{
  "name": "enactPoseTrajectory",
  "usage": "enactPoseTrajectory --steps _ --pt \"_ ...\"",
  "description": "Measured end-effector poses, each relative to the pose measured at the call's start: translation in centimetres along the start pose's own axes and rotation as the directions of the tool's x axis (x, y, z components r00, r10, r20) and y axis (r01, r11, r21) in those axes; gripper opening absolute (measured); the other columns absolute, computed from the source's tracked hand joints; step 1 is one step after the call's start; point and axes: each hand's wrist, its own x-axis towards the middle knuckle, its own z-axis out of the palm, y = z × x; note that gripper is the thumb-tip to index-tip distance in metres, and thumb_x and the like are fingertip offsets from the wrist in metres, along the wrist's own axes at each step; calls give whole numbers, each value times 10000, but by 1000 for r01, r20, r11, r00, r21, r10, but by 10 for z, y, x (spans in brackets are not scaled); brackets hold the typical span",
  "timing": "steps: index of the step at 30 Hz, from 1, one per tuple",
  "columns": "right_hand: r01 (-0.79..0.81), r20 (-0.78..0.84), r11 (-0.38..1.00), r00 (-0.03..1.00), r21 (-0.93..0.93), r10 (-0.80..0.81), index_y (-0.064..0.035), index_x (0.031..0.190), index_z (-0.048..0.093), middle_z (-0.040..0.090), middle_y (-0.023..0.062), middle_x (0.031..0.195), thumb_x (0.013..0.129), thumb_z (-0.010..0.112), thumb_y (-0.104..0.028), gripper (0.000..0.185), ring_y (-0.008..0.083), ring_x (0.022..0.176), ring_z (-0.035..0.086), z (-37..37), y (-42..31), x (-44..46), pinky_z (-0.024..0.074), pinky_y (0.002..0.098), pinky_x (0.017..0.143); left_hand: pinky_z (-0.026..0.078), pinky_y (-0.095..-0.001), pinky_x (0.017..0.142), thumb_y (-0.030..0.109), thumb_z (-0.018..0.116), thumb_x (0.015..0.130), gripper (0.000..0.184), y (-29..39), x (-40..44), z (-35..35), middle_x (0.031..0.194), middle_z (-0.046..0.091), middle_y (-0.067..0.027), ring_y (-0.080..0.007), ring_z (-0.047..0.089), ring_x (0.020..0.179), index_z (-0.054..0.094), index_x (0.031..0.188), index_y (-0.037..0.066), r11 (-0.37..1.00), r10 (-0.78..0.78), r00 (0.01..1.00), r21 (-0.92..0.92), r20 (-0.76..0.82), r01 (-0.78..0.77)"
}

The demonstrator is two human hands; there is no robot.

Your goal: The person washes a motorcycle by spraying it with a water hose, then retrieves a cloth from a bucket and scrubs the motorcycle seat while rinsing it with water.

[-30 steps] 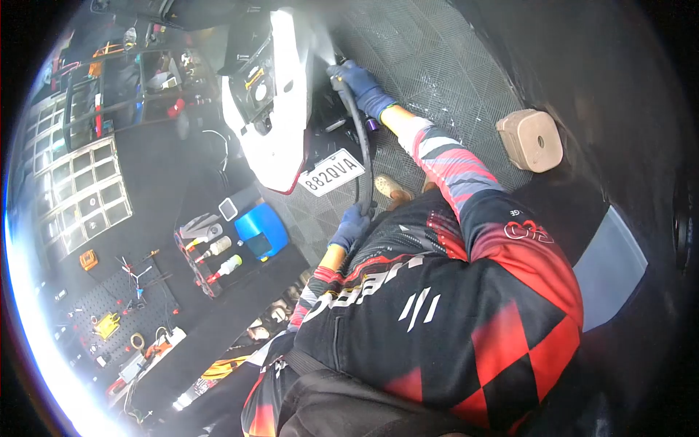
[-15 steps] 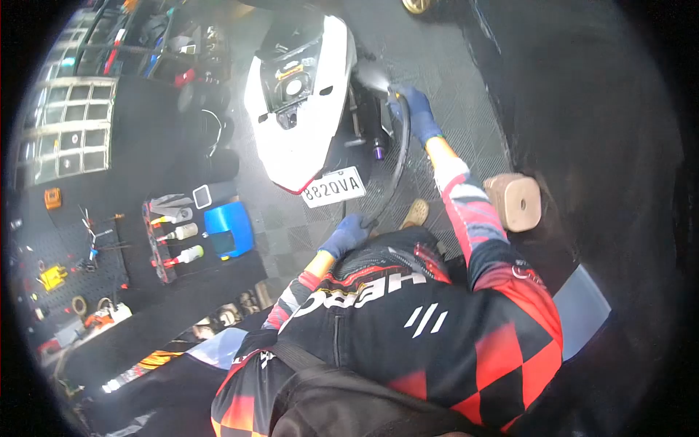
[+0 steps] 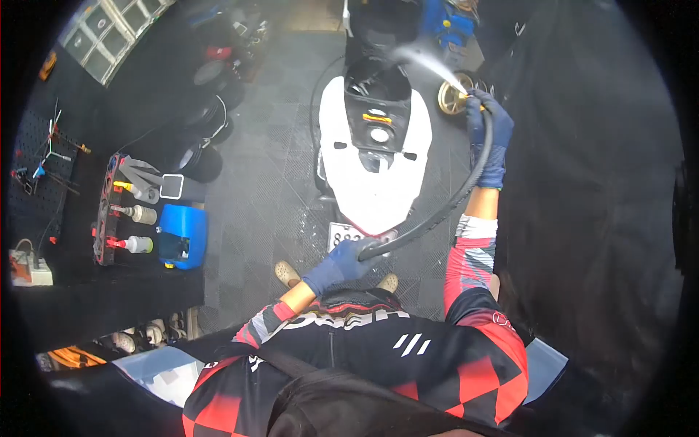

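Note:
My right hand, in a dark blue glove, is raised at the right and closed round a spray nozzle. A white jet shoots from it to the upper left, over the dark seat area of a white scooter. From the nozzle a thick black hose curves down to my left hand, also gloved in blue and wrapped round the hose. The left hand is just below the scooter's tail and partly in front of its number plate. Most of the nozzle is hidden by the right fingers.
A blue jerrycan stands at the left beside a rack of spray bottles. Behind it are dark buckets. A gold wheel and a blue machine are at the upper right. Dark curtain-like walling borders the right.
My right hand has moved up with the nozzle, and the jet now reaches over the scooter's seat area rather than its right side. My left hand has lifted the hose. The view has turned.

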Motion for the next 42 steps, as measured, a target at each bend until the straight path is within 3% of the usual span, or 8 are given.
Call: enactPoseTrajectory --steps 10,16,22,26,34,36,40,42 --pt "-32 -155 959 985 280 78 20 993 725 661 36 753 895 608 -128 212 85 610 562 63 -226 94 462 234 585 513 -401 756 224 655 834 246 -258 -76 -139 917 685 -155 -341 667 851 666 1062 132 993 -85 991 88 104 76" --pt "-69 329 997 942 20 58 1 924 712 683 63 701 924 590 -258 287 112 592 607 130 -206 104 474 275 557 526 -390 800 152 667 808 196 -337 -92 -273 890 706 -163 -302 694 866 715 977 66 983 -85 956 133 -280 126" --pt "103 234 987 970 -122 -73 -18 940 685 688 95 741 922 587 -248 251 146 672 645 209 -141 84 501 308 623 524 -410 810 161 649 833 214 -351 -95 -419 952 683 -224 -369 666 904 697 977 11 850 -294 844 281 -449 445" --pt "-335 452 934 819 -123 354 -36 987 667 678 156 793 932 584 -239 227 229 686 668 269 -112 55 505 334 640 513 -448 801 201 659 833 272 -413 -95 -450 933 661 -250 -424 636 906 654 989 -21 763 -275 801 386 -532 519" --pt "-305 487 915 776 -265 400 -11 988 666 583 3 697 950 587 -177 188 57 592 546 363 -58 -4 455 207 531 493 -468 848 304 659 855 399 -453 -63 -526 1016 641 -278 -457 605 988 626 1096 -12 681 -542 776 373 -322 631" --pt "-773 433 635 571 -3 697 -90 1002 663 680 157 852 884 590 -152 152 324 748 663 368 -33 -32 512 390 679 495 -465 850 330 654 860 419 -466 -59 -529 1007 642 -280 -461 605 989 628 1103 -12 628 -627 747 425 -220 652" --pt "-369 312 879 833 -302 456 -19 1014 651 657 100 806 933 588 -169 182 152 670 635 380 -83 -30 499 274 616 482 -458 912 330 654 857 468 -501 -16 -558 1135 621 -293 -445 579 1104 609 1179 -7 615 -762 644 391 72 685" --pt "-532 237 773 748 -345 620 -32 1031 652 650 107 807 938 574 -131 157 155 692 626 398 -96 -21 501 284 652 477 -454 931 297 651 853 436 -518 3 -566 1168 624 -272 -426 579 1128 619 1177 7 570 -689 725 612 -10 549"
